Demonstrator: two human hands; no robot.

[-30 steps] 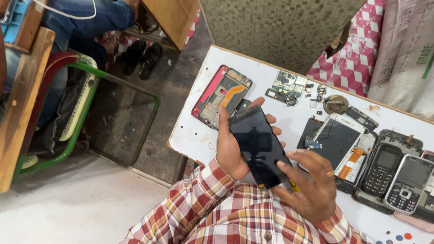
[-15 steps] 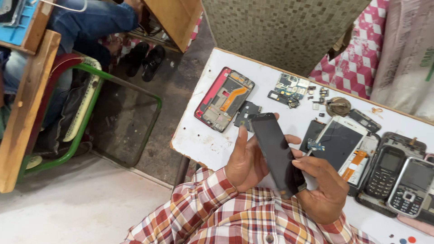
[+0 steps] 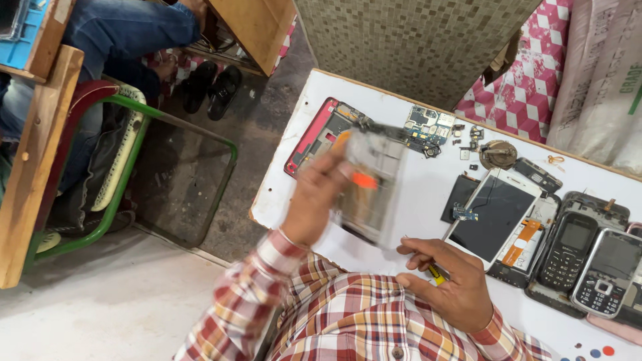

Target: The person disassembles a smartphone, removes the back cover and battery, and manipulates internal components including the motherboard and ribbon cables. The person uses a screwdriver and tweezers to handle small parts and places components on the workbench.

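Left hand [image 3: 315, 200]: raised over the white table [image 3: 414, 207], fingers closed on the edge of a phone panel [image 3: 371, 184], which is motion-blurred; its pale inner face with an orange strip now shows, where half a second ago the dark glass side faced up in both hands, so the panel has been turned over and the right hand has let go of it. By judgement, the inspection has passed from the screen side to the back of the part. Right hand [image 3: 448, 284]: low over the near table edge, fingers loosely curled, a small yellow-tipped tool [image 3: 438, 273] pinched under them; whether it grips anything else cannot be told. Both sleeves are red-and-white plaid. Outward on the table: a red-framed phone chassis [image 3: 321, 134] lying open, just beyond the left hand, holding its internal parts; a blue-green circuit board [image 3: 428, 127] with loose small components beside it; a round metal piece [image 3: 498, 155]; a white-rimmed phone screen [image 3: 498, 208] lying flat with a small board on its corner; an opened phone with an orange flex strip [image 3: 525, 241] partly under it; two keypad phones [image 3: 588, 264] side by side at the right edge. No true containers in view; the chassis shells serve as the only holders. Off the table: a green-framed chair [image 3: 134, 174] and another person's seated legs at upper left.
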